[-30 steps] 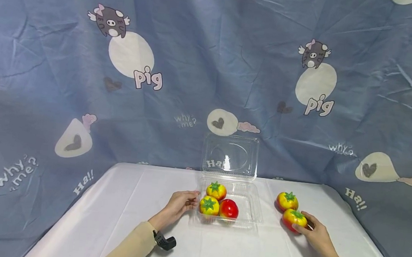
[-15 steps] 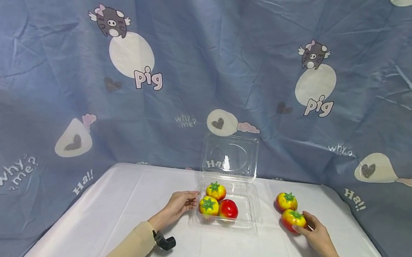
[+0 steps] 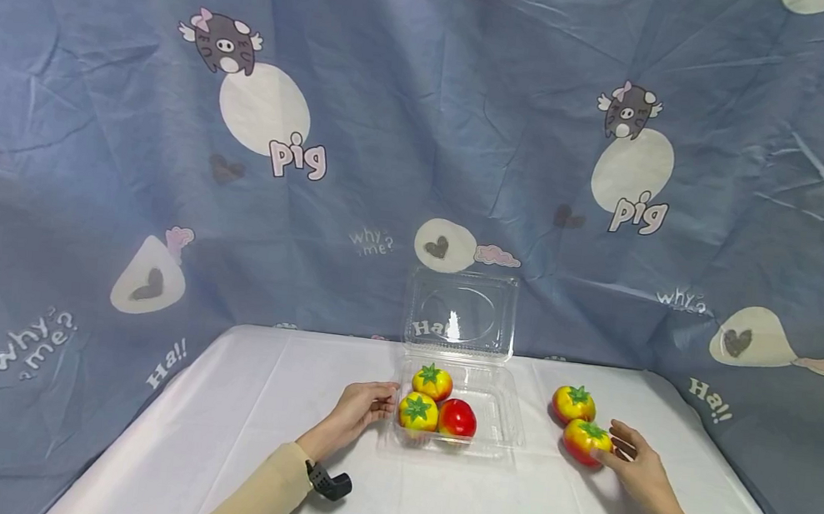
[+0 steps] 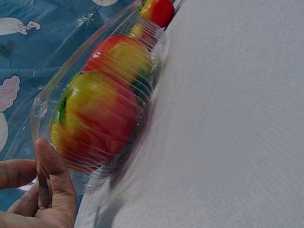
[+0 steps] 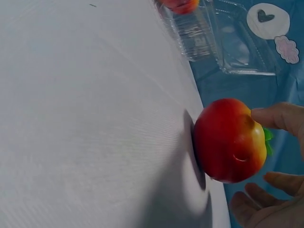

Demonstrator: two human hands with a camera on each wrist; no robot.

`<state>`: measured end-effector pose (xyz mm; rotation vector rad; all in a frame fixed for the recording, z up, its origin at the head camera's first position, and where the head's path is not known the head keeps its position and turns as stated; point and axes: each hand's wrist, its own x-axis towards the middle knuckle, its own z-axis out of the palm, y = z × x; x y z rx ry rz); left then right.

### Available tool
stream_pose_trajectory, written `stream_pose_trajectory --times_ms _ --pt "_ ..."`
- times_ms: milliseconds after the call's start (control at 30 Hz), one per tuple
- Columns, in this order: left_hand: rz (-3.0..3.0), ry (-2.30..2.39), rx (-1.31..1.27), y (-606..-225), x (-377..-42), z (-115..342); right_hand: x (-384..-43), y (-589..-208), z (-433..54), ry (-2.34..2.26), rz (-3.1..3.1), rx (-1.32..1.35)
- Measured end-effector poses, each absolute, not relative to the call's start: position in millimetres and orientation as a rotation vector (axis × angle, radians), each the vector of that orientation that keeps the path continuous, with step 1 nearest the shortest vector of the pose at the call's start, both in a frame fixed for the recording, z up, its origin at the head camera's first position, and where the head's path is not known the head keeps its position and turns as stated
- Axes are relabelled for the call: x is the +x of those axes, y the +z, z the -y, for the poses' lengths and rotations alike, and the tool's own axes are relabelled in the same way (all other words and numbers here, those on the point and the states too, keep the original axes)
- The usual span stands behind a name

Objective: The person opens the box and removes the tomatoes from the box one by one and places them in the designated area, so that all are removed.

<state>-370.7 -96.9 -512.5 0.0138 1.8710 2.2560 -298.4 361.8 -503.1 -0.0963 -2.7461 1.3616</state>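
Note:
A clear hinged plastic box (image 3: 501, 413) stands with its lid up and holds three red-and-yellow tomatoes; one tomato (image 3: 458, 418) shows its red side. At the box's left side, my left hand (image 3: 363, 407) pinches the rim between thumb and fingers (image 4: 56, 178). On the right, a tomato (image 3: 583, 444) with a green leafy top sits on the table. My right hand (image 3: 638, 469) is beside it, thumb at its upper surface and the other fingers spread away from it in the right wrist view. Just behind stands another tomato (image 3: 573, 401).
A white cloth (image 3: 431, 502) covers the table. The raised clear lid (image 3: 462, 317) stands at the back edge in front of a blue printed curtain (image 3: 396, 121). Black wrist straps (image 3: 328, 481) are on both forearms.
The fingers of my right hand have spread slightly away from the front tomato and the hand has shifted a little right. My left hand and the box have stayed in place.

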Motion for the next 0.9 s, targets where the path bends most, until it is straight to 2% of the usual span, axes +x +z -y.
stream_pose_trajectory --times_ms 900 --pt "-1.862 2.27 0.036 -513.8 -368.7 97.3 -293.4 -475.4 -358.4 1.242 2.661 0.028"
